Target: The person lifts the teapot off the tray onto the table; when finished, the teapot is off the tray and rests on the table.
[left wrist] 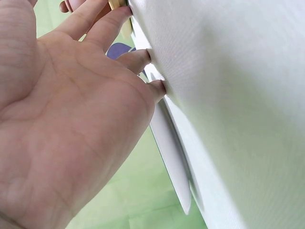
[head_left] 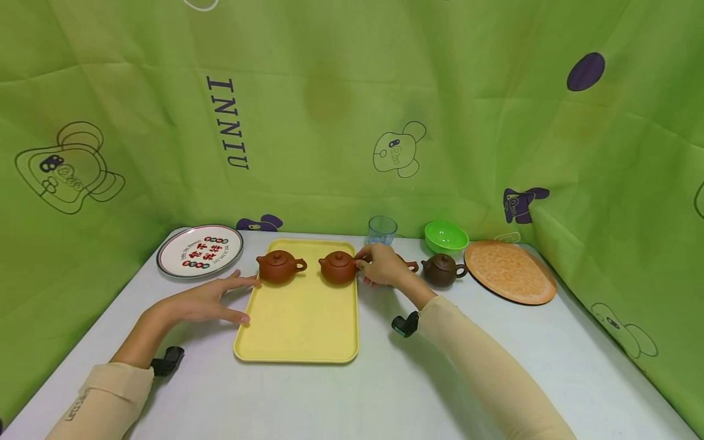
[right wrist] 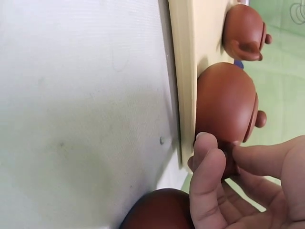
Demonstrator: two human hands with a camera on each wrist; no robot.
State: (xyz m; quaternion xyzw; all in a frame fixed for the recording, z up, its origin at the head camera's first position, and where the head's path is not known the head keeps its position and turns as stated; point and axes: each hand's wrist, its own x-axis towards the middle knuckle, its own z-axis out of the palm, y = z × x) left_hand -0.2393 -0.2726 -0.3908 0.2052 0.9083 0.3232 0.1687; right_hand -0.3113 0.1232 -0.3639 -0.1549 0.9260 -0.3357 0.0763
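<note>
L hand spread wide at L edge of tray; R hand pinches R tray pot by handle, nr L pot.

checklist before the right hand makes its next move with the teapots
1. Right hand free for another teapot: not ok, pinching the right teapot's handle.
2. Left teapot upright on the yellow tray: ok.
3. Lids on both these teapots: ok.
4. Left hand at the tray's left edge: ok.
5. Right hand clear of the third teapot: cannot tell, partly hidden behind it.
</note>
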